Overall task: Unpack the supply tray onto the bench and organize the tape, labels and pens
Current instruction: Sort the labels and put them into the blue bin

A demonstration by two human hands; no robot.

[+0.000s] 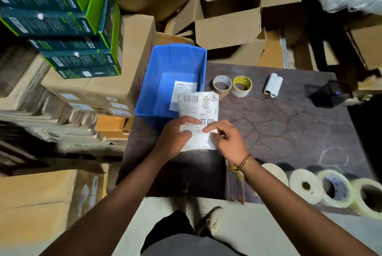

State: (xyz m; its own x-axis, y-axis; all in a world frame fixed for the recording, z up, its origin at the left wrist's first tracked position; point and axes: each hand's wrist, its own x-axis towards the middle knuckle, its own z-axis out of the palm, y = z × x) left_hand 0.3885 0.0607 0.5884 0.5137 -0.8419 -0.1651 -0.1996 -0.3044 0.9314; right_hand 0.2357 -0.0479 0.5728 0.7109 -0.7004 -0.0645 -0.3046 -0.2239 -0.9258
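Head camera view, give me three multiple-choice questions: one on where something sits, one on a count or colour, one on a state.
1. Where do the two tape rolls by the tray stand?
A. inside the tray
B. on the bench, right of the tray
C. on the floor

2. What colour is the tray?
A. blue
B. red
C. grey

3. What is the state of the labels?
A. lying untouched in the tray
B. held by both hands
C. stuck on a box

Answers:
1 B, the rolls sit side by side on the dark bench just beyond the tray's right wall.
2 A, its walls are bright blue.
3 B, the left hand and right hand both have a grip on the sheets' near end, over the tray's corner.
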